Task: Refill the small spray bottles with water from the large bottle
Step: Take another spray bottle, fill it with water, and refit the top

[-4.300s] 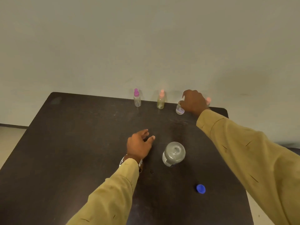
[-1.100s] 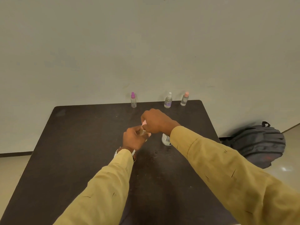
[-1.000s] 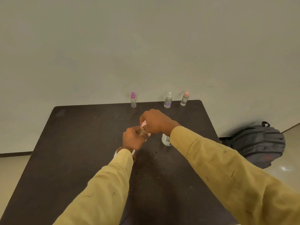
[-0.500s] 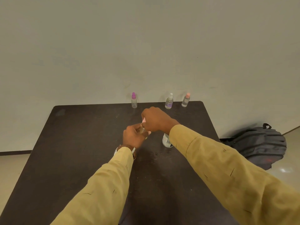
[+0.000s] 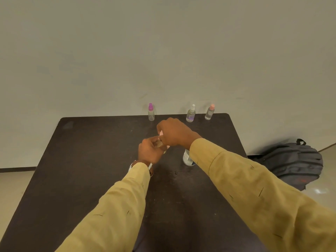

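Note:
Over the middle of the dark table [image 5: 91, 179], my left hand [image 5: 150, 151] is closed around the body of a small spray bottle [image 5: 160, 144], mostly hidden by my fingers. My right hand [image 5: 172, 132] grips that bottle's pink cap [image 5: 161, 133] from above. The large clear bottle [image 5: 187, 158] stands just right of my hands, partly hidden behind my right sleeve. Three small spray bottles stand along the far edge: a purple-capped one [image 5: 151, 112], a white-capped one [image 5: 190, 113] and a pink-capped one [image 5: 210, 112].
A dark grey backpack [image 5: 294, 162] lies on the floor to the right of the table. A plain wall runs behind the far edge. Both my arms wear tan sleeves, and a watch sits on my left wrist [image 5: 141, 165].
Seconds ago my right hand set a bottle at the far edge. Since then both hands have met over the table's middle on one small bottle. Over the last second they barely shifted.

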